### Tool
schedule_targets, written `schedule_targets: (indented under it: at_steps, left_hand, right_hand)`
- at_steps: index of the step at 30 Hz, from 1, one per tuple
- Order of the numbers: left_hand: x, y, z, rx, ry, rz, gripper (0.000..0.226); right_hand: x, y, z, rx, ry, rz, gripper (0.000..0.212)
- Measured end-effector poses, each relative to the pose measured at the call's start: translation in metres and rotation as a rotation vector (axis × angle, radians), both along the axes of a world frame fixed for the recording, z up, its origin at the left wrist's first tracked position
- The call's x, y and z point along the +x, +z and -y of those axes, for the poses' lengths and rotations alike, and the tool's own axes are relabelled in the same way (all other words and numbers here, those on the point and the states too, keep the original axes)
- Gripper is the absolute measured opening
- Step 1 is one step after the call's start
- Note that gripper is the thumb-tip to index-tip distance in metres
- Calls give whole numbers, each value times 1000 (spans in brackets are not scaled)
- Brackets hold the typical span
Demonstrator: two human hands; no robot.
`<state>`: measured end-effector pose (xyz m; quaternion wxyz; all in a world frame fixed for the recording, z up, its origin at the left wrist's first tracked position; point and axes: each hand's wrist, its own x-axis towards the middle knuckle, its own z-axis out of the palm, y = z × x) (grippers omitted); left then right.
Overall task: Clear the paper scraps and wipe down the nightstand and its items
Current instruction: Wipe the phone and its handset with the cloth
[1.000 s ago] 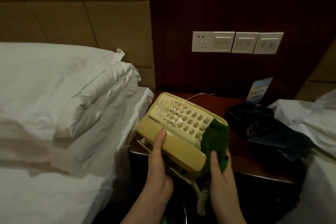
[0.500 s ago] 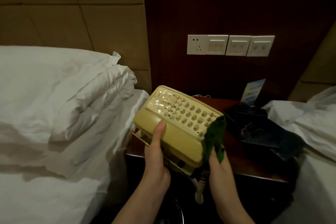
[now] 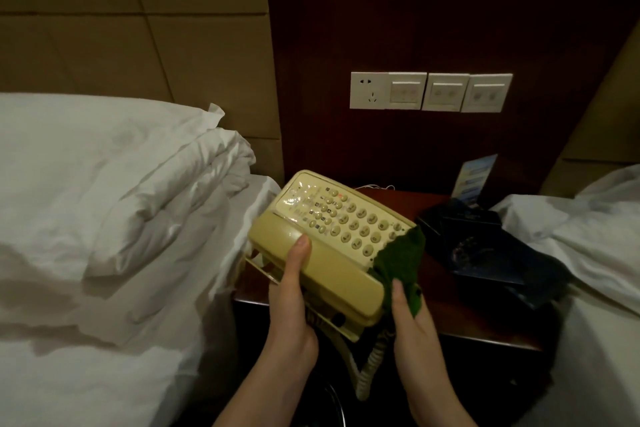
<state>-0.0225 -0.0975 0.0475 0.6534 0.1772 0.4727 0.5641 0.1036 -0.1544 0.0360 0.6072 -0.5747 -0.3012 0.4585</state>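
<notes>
Phone (image 3: 332,239) now sits higher and tilted more toward the camera than a second ago, lifted clear of the nightstand (image 3: 460,308); green cloth (image 3: 401,263) has slid from the keypad corner down onto the right end of the handset.

Head view, only view:
- Phone is rigid cream plastic, probably light to moderate weight, glossy so likely a bit slippery. Handset only rests in its cradle, so I'd expect it to drop out if tipped further. Coiled cord (image 3: 372,364) hangs below and could snag.
- Best hold, my call: clamp base and handset together at one end, wipe from the other.
- Left hand (image 3: 294,305) does that: fingers wrapped under the base, thumb pressed flat on the handset's left end. Forearm comes up from below.
- Right hand (image 3: 412,322) grips the cloth against the phone's right end, thumb on top of the fabric, fingers curled behind, mostly hidden.
- Cloth is soft, limp, conforms to the edge.
- Dark items (image 3: 485,246) and a card (image 3: 474,177) are on the nightstand's far right.
</notes>
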Motion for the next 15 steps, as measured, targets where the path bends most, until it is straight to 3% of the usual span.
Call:
schedule_targets:
  at_steps: [10,15]
  left_hand:
    - [4,4,8,-4,-16,35,67]
    - [4,1,3,26,4,5,67]
  right_hand:
    - [30,30,-24,96,-76,67,31]
    - [14,7,-7,54,2,36,30]
